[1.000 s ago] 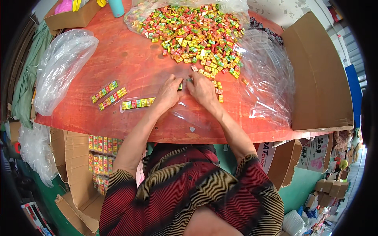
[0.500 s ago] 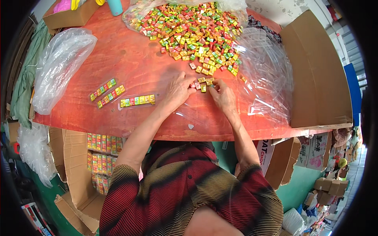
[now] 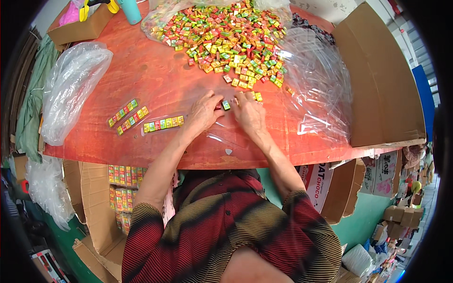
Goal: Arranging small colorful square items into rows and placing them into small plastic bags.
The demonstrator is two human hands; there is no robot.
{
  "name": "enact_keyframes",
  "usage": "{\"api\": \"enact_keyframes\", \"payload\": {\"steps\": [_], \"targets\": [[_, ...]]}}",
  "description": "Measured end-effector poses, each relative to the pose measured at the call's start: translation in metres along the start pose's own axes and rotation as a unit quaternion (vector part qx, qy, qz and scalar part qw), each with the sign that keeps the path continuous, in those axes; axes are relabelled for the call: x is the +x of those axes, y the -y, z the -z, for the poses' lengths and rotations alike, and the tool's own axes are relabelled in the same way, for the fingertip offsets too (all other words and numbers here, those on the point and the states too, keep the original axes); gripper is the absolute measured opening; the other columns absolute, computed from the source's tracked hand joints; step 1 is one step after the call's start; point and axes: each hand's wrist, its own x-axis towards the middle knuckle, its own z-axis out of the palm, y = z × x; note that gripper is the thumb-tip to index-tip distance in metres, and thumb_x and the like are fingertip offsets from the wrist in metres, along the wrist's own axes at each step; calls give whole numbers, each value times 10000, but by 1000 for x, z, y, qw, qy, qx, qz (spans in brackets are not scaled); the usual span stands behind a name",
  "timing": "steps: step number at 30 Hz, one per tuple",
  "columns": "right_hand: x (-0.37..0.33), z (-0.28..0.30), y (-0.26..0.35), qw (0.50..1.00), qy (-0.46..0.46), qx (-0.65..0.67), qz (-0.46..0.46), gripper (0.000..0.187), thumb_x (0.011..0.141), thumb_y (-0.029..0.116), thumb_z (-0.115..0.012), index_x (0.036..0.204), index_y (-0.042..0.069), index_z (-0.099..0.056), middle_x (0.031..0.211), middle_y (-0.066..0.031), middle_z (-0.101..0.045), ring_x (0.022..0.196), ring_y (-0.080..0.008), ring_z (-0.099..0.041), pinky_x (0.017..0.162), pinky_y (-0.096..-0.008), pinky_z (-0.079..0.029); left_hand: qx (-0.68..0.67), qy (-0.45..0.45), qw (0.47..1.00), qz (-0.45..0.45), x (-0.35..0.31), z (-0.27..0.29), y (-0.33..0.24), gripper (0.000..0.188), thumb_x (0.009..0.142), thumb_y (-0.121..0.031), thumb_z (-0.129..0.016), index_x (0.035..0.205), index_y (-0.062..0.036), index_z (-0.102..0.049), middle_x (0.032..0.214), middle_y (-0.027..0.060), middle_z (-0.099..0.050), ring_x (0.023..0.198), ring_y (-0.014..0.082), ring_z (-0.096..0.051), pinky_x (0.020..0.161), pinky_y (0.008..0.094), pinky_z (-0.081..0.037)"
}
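Note:
Side by side near the middle of the red table [image 3: 174,85], my two hands work among small coloured boxes. My left hand [image 3: 204,112] has its thumb and fingers closed round a small red box [image 3: 218,105]. A small green box [image 3: 226,104] lies in the gap between the hands. The fingers of my right hand [image 3: 250,114] are bent down over small yellow boxes, one of which, a yellow box [image 3: 258,96], shows beyond them; what they grip is hidden. To the left lie a row of boxes in a clear tray [image 3: 163,124] and two slanted rows [image 3: 132,120].
A large heap of small boxes [image 3: 231,37] spreads at the back. Clear plastic trays [image 3: 316,89] pile beside a tall cardboard flap [image 3: 377,80]. A plastic bag [image 3: 75,89] lies left. Below the edge, an open carton [image 3: 96,207] contains packed rows [image 3: 123,199].
My right hand has moved left, closer to my left hand, over the yellow boxes. A green box now shows between the hands. The view has shifted slightly.

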Motion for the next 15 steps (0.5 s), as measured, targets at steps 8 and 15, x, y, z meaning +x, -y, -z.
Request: {"api": "enact_keyframes", "payload": {"steps": [8, 15], "targets": [[-6, 0, -30, 992, 37, 55, 103, 342, 744, 66, -592, 1078, 55, -521, 1024, -140, -515, 880, -338, -551, 704, -397, -476, 11, -11, 1000, -10, 9, -8, -14, 397, 682, -179, -688, 1049, -84, -572, 955, 125, -506, 905, 317, -526, 747, 403, -433], [-11, 1, -39, 989, 45, 87, 110, 341, 756, 67, -587, 1086, 55, -503, 1029, -150, -509, 901, -350, -539, 741, -398, -466, 41, 4, 999, -18, 9, -14, -14, 326, 661, -207, -706, 974, -148, -637, 904, 97, -494, 870, 279, -527, 714, 390, -441]]}}
